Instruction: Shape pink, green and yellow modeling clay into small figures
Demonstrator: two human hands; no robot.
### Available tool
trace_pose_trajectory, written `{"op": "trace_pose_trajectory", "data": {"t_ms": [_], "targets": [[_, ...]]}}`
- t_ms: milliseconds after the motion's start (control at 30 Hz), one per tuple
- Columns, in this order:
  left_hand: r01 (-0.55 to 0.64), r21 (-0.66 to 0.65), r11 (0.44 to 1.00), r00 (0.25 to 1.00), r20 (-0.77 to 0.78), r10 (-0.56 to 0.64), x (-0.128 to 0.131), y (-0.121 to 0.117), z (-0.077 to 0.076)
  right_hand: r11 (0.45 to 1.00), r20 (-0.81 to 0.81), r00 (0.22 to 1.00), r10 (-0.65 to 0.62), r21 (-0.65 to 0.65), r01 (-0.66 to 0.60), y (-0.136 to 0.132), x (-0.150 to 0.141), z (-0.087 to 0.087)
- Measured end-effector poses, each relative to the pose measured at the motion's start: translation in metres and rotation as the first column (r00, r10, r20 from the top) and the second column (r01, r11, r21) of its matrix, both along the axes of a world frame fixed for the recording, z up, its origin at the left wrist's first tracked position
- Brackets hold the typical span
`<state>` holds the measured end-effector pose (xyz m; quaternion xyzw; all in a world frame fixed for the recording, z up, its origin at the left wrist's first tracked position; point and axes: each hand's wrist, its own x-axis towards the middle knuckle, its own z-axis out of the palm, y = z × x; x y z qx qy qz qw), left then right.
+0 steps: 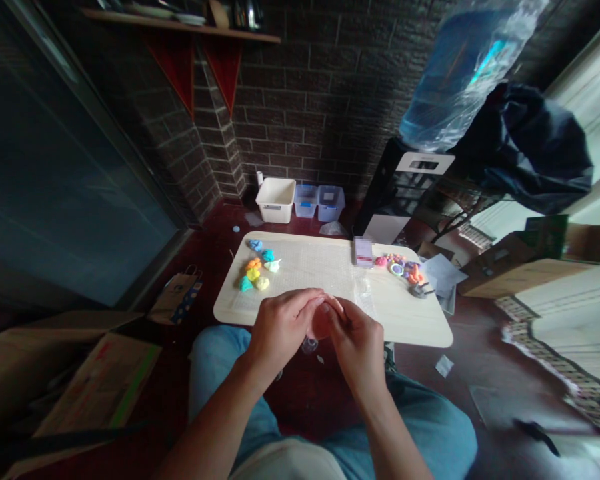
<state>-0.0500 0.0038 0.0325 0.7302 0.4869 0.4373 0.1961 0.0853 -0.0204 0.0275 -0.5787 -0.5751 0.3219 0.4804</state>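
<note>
My left hand and my right hand meet in front of the table's near edge. Between them is a flat, roundish, pinkish piece of modelling clay, gripped at its rim by the fingers of both hands. The fingers cover part of its outline. Beyond my left hand, lumps of soft clay lie on the white table: blue, teal, orange, yellow, green, cream and white.
Coloured clay pieces and a pale purple box occupy the table's right side. Behind it stand a white bin, two blue bins and a water dispenser. Cardboard boxes are on the left.
</note>
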Motion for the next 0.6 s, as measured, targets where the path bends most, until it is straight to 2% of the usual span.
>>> {"op": "trace_pose_trajectory", "data": {"t_ms": [67,133,200,267,333,433,600], "targets": [[0.006,-0.065,0.998,0.999,0.054,-0.002,0.001,0.001,-0.002,1.000,-0.043,0.999,-0.012,-0.014,0.011,0.002,0.001,-0.001],[0.041,-0.188,0.981,0.983,0.182,-0.006,0.001,0.001,-0.005,0.999,-0.074,0.996,-0.042,-0.021,0.041,0.003,0.003,-0.002],[0.113,-0.305,0.945,0.949,0.314,-0.012,0.001,0.001,-0.009,0.997,-0.082,0.993,-0.081,-0.022,0.080,0.004,0.005,-0.005],[0.175,-0.372,0.912,0.931,0.365,-0.030,0.001,0.001,-0.011,0.995,-0.087,0.991,-0.098,-0.027,0.096,0.006,0.006,-0.006],[0.170,-0.395,0.903,0.942,0.333,-0.031,0.001,0.000,-0.012,0.996,-0.086,0.993,-0.074,-0.047,0.070,0.006,0.007,-0.008],[0.083,-0.377,0.922,0.972,0.233,0.007,0.002,-0.001,-0.010,0.998,-0.014,1.000,-0.020,-0.067,0.019,0.007,0.008,-0.010],[-0.010,-0.358,0.934,0.998,0.054,0.031,0.003,0.000,-0.003,0.997,0.166,0.984,-0.063,-0.029,0.069,0.008,0.007,-0.012]]}}
